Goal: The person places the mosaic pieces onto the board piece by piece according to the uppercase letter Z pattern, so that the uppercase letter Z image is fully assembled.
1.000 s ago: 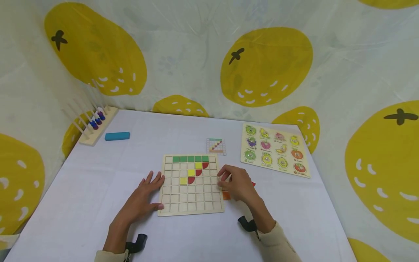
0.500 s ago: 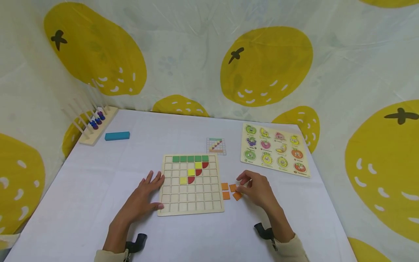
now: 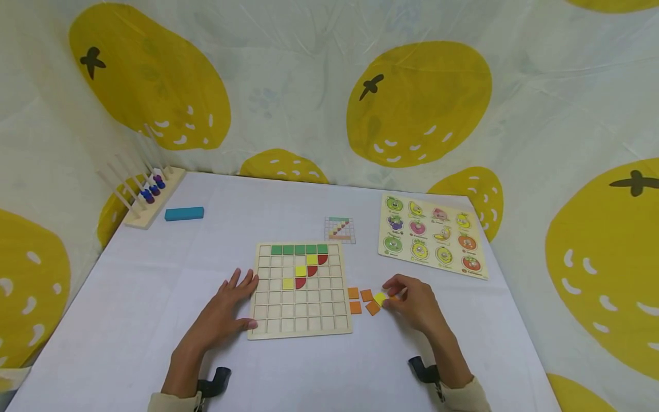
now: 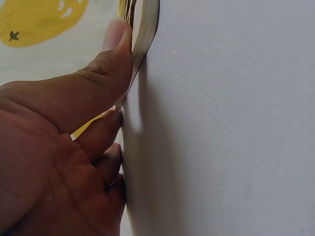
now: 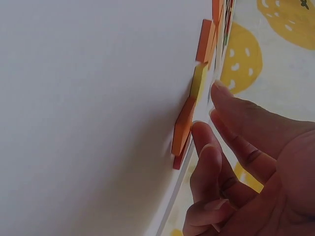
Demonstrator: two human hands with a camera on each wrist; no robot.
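Yellow tile (image 3: 380, 300) lies off the board's (image 3: 316, 312) three o'clock; right hand (image 3: 415, 304) just beside, narrowly parted, empty; left hand (image 3: 224, 311), spread wide, touches nine-o'clock edge. Risk: brushing fingertips could scatter neighbouring orange tiles (image 3: 356, 308).

A white-covered table (image 3: 128, 303) carries a pegged rack (image 3: 163, 199) at upper left, a teal block (image 3: 184, 214) near it, a gridded board (image 3: 297, 312) at centre, a small pattern card (image 3: 340, 230) above that, orange tiles (image 3: 355, 308) and a yellow tile (image 3: 379, 300) to its right, and a fruit board (image 3: 431, 237) right of centre.
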